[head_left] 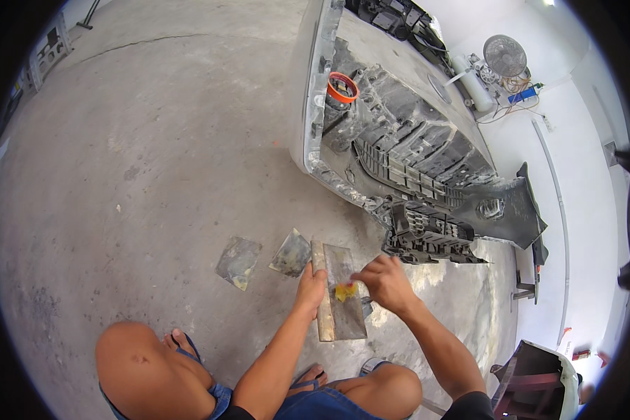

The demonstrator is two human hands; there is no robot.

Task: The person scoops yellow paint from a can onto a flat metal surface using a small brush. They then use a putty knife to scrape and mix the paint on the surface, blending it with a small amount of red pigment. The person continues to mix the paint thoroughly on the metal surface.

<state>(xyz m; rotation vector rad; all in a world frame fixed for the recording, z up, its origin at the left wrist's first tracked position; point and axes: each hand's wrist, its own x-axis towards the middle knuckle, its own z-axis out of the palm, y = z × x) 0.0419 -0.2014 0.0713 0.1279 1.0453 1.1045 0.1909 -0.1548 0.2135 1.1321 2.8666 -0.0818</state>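
Observation:
My left hand (309,285) grips the left edge of a worn, rectangular mixing board (340,323), held lengthwise away from me. A yellow paste blob (344,292) with a pinkish spot sits on it. My right hand (386,280) is closed just right of the blob, its fingertips on something small that I cannot make out. Two square, grimy thin sheets (238,262) (290,252) lie on the floor (154,210) left of the board.
A large car bumper (308,105) stands ahead, with an orange ring-like item (343,86) on it and black grille parts (434,231) at its lower end. A fan (504,55) and cylinder (477,87) are at upper right. Another panel (532,378) is at lower right.

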